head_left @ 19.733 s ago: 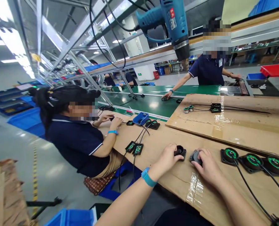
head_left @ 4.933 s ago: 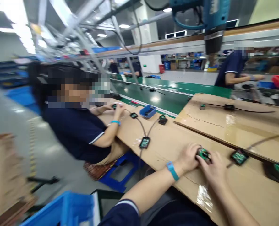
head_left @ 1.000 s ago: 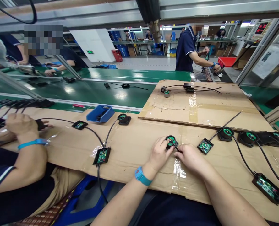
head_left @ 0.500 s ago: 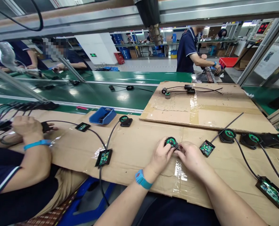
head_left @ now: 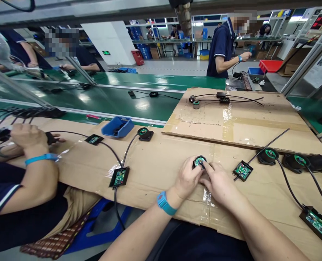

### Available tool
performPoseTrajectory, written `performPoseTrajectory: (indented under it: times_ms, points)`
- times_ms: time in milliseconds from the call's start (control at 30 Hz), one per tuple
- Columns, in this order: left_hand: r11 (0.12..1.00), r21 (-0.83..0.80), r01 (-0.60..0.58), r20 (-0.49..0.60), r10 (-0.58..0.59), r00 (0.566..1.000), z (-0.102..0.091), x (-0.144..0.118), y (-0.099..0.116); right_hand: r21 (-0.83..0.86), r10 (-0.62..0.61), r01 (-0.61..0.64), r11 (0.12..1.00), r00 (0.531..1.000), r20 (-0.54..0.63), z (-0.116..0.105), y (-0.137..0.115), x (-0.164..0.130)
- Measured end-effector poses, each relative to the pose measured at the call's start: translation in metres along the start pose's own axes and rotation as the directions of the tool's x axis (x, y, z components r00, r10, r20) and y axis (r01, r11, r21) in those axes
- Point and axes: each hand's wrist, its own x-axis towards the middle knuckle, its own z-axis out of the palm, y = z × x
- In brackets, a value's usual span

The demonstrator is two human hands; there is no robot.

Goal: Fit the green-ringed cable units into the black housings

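Gripping round green part (head_left: pixel 199 161), both hands

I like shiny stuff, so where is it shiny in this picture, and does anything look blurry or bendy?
In the head view, ceiling light glares off the clear tape on the cardboard and off the green belt; the hands, left hand and right hand, are sharp; straight rails bend near the edges from the wide lens; faces are blurred out.
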Motion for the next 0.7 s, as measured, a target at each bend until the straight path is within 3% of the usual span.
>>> performPoseTrajectory:
  times_ms: [133, 400, 467, 700]
  points:
    - [0.999, -0.016, 0.028, -0.012, -0.029, 1.0, 0.002, 0.001, 0.0, -0.093, 0.051, -0.043, 0.995, 0.995, 0.082, -0.003, -0.006, 0.007]
    - [0.987, -0.078, 0.138, -0.117, -0.147, 0.982, 0.009, -0.003, -0.006, 0.078, -0.059, 0.066, 0.995, 0.994, -0.089, 0.016, 0.017, 0.014]
    - [0.988, -0.073, 0.137, -0.097, -0.144, 0.985, 0.009, -0.004, -0.007, 0.128, -0.076, 0.093, 0.987, 0.989, -0.126, 0.022, 0.021, 0.016]
    - [0.995, 0.023, 0.099, -0.064, -0.098, 0.993, 0.01, -0.005, -0.008, 0.095, -0.142, 0.15, 0.984, 0.987, -0.08, 0.026, 0.029, 0.025]
